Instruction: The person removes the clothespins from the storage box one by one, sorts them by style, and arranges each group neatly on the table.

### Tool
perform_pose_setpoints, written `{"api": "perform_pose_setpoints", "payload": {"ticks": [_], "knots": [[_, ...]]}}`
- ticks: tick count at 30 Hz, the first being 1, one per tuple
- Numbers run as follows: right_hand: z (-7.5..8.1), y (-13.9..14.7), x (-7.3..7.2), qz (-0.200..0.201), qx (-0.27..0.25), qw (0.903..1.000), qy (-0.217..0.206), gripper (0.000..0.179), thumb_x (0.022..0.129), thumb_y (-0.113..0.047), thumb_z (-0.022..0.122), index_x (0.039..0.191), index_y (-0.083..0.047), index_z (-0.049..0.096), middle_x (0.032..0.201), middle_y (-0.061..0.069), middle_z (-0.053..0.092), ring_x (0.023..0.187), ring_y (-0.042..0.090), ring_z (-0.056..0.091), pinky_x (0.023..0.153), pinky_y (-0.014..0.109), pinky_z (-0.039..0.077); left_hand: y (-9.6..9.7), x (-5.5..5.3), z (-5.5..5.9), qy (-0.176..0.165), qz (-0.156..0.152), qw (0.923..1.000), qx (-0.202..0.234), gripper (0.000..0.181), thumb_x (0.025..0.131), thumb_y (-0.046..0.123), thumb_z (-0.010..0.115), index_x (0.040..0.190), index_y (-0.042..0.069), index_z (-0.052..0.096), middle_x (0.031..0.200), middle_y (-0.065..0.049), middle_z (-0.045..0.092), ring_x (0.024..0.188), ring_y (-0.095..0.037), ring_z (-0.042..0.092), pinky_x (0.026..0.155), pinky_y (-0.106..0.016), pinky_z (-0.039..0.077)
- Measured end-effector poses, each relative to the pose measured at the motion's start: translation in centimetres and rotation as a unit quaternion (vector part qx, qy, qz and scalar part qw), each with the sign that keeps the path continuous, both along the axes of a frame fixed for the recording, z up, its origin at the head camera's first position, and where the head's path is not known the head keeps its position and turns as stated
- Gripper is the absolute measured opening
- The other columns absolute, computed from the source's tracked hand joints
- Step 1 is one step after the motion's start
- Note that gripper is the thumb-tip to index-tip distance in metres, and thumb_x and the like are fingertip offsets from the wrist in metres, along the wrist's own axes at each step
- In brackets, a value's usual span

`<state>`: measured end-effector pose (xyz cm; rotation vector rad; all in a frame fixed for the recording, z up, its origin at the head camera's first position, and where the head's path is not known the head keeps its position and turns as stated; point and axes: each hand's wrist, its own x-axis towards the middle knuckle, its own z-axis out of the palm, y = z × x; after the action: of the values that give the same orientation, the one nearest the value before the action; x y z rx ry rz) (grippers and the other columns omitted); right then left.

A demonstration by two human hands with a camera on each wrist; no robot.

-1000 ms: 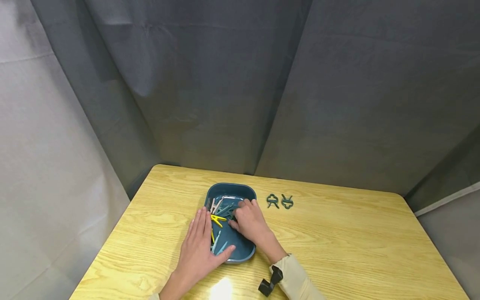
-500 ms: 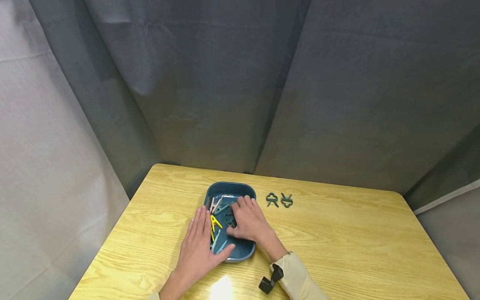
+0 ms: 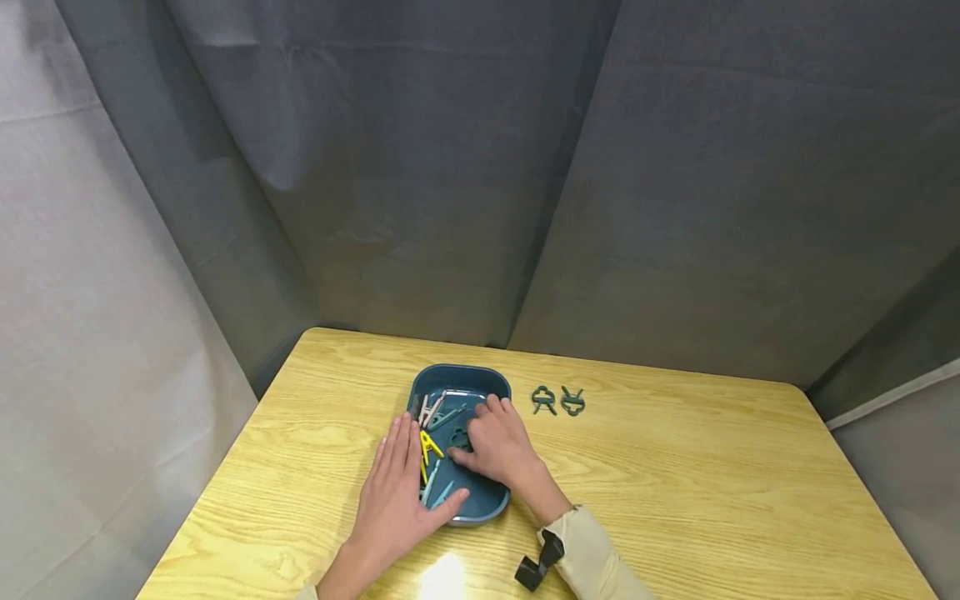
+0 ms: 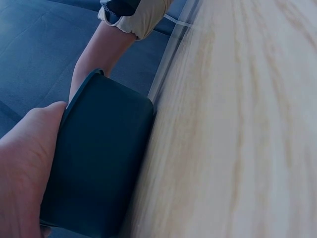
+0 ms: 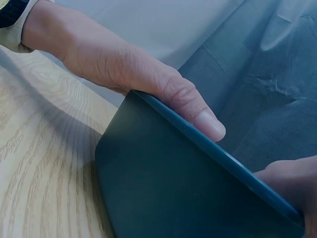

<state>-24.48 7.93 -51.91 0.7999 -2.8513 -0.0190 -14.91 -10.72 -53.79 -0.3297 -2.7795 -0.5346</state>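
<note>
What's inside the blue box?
Inside the blue box, I see at least one pinkish clip, yellow clip, light-blue clip and dark green clip. Whatever the left hand and right hand cover can't be seen.

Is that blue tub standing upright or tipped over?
Upright: in the head view, the blue tub has its open top facing up, clips lying inside, and stands on the wooden table.

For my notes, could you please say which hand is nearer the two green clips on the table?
Right: the right hand is in the tray, left of the clips; the left hand lies farther, along the tray's left side.
</note>
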Motion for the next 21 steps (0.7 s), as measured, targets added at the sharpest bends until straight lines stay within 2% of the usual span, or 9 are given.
{"api": "perform_pose_setpoints", "payload": {"ticks": [2,5,7,9,12,17,21], "knots": [[0.00,0.04,-0.02,0.001,-0.003,1.0000,-0.007,0.061,0.087,-0.071,0.068,0.072,-0.012,0.070,0.088,0.004,0.065,0.090,0.023,0.047,0.077,0.037,0.039,0.03,0.02,0.07,0.000,0.000,1.0000,0.001,0.123,0.086,0.087,0.051,0.164,-0.004,0.023,0.174,-0.018,0.014,0.161,-0.033,0.014,0.129,-0.048,0.021],[0.09,0.15,-0.07,0.005,-0.004,0.9998,-0.020,0.070,0.083,-0.077,0.066,0.095,-0.008,0.074,0.099,0.006,0.068,0.095,0.024,0.049,0.081,0.037,0.041,0.07,0.05,0.13,-0.004,0.001,1.0000,0.000,0.123,0.086,0.088,0.050,0.164,-0.004,0.023,0.174,-0.017,0.012,0.161,-0.032,0.011,0.129,-0.047,0.019],[0.15,0.21,-0.13,0.010,-0.001,0.9996,-0.026,0.078,0.079,-0.078,0.068,0.111,-0.007,0.070,0.107,0.007,0.069,0.099,0.025,0.050,0.085,0.039,0.042,0.08,0.03,0.13,-0.008,0.002,1.0000,-0.001,0.123,0.086,0.088,0.049,0.164,-0.003,0.022,0.174,-0.017,0.012,0.161,-0.031,0.011,0.129,-0.047,0.018],[0.15,0.24,-0.19,0.014,0.005,0.9994,-0.032,0.082,0.076,-0.078,0.070,0.118,-0.008,0.066,0.110,0.008,0.067,0.102,0.026,0.050,0.088,0.040,0.043,0.06,0.02,0.10,-0.008,0.002,1.0000,-0.002,0.123,0.086,0.088,0.049,0.164,-0.003,0.023,0.174,-0.017,0.014,0.161,-0.032,0.013,0.129,-0.047,0.018],[0.07,0.29,-0.29,0.020,0.018,0.9989,-0.037,0.083,0.073,-0.076,0.073,0.121,-0.009,0.064,0.110,0.007,0.064,0.102,0.026,0.048,0.089,0.040,0.042,0.04,0.02,0.07,-0.011,0.004,0.9999,-0.001,0.123,0.086,0.089,0.048,0.164,-0.003,0.023,0.174,-0.017,0.014,0.161,-0.031,0.011,0.129,-0.048,0.018],[-0.02,0.29,-0.37,0.023,0.031,0.9986,-0.035,0.081,0.073,-0.077,0.073,0.116,-0.008,0.069,0.106,0.007,0.061,0.100,0.026,0.046,0.087,0.040,0.041,0.02,0.05,0.12,-0.022,0.006,0.9997,0.000,0.123,0.086,0.089,0.046,0.165,-0.002,0.021,0.175,-0.014,0.008,0.162,-0.027,0.005,0.130,-0.046,0.015],[-0.02,0.21,-0.28,0.012,0.023,0.9992,-0.031,0.081,0.075,-0.080,0.072,0.111,-0.007,0.070,0.106,0.008,0.061,0.099,0.026,0.045,0.085,0.038,0.040,0.04,0.02,0.12,-0.012,0.006,0.9999,-0.005,0.123,0.086,0.089,0.047,0.164,-0.003,0.023,0.174,-0.017,0.013,0.161,-0.031,0.011,0.130,-0.046,0.018]]}}
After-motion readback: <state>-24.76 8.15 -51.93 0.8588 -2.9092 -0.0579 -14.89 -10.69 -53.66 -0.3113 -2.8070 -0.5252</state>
